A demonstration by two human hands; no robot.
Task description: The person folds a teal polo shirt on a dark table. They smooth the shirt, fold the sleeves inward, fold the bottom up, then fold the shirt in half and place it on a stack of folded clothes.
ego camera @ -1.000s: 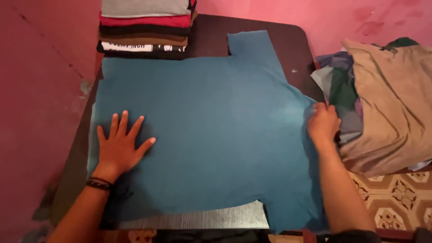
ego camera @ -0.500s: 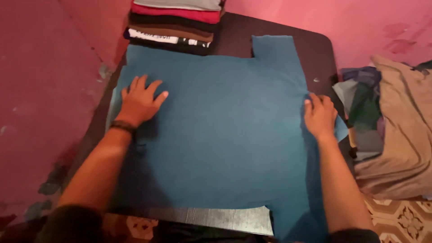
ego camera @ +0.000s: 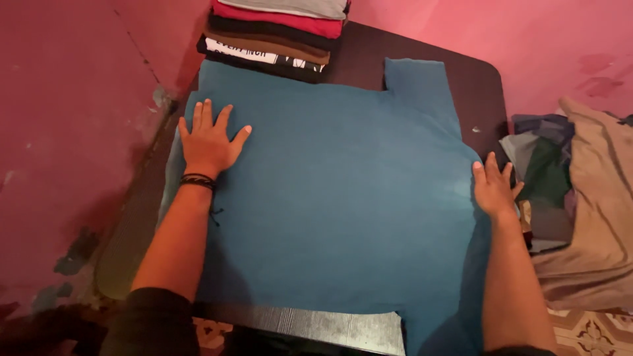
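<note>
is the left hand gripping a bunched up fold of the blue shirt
No, the left hand lies flat with fingers spread on the blue shirt.

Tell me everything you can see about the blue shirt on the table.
The blue shirt is a plain teal, soft-looking T-shirt, spread flat and mostly smooth over the dark table. One short sleeve points to the far edge; the other hangs off the near edge. Its far left corner lies by the stack of folded clothes. The left hand presses flat on its left part, fingers spread; the right hand rests on its right edge.
</note>
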